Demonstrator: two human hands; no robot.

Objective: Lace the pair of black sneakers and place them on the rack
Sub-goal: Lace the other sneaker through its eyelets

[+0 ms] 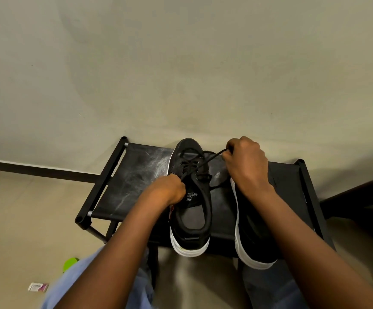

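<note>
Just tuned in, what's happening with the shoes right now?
A person is lacing a black sneaker that sits on top of the rack. The left hand pinches one lace end close to the eyelets, and the right hand pulls the other end of the lace taut across the shoe. The second sneaker lies on the rack beside it, partly hidden under the right arm; whether it is laced cannot be told.

Two sneakers (pixel 190 197) side by side on rack (pixel 132 181), toes toward wall (pixel 181 63).
</note>
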